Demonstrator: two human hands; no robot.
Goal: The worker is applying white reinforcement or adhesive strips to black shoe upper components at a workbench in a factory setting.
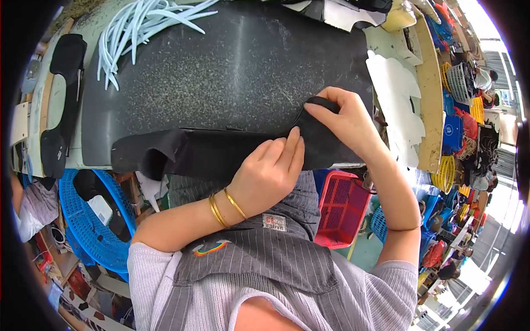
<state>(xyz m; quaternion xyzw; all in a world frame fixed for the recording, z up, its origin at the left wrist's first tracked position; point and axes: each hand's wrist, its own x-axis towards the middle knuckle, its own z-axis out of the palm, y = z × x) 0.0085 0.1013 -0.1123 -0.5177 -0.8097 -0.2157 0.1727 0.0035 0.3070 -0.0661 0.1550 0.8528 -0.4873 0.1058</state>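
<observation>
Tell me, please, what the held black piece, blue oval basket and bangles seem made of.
Black piece: probably fabric or soft sheeting, matte, since it curls and folds.
Blue basket: likely moulded plastic, slightly glossy, with regular openings.
Bangles: apparently metal, polished and gold-coloured, with bright highlights; plating cannot be told.

- Black workpiece (pixel 215 151) looks matt and cloth-like
- Dark tabletop (pixel 193 77) is rough and scuffed
- Bangles (pixel 234 204) are glossy metal
- Red basket (pixel 358 212) is smooth plastic
- Striped apron (pixel 270 256) is matt cloth
</observation>
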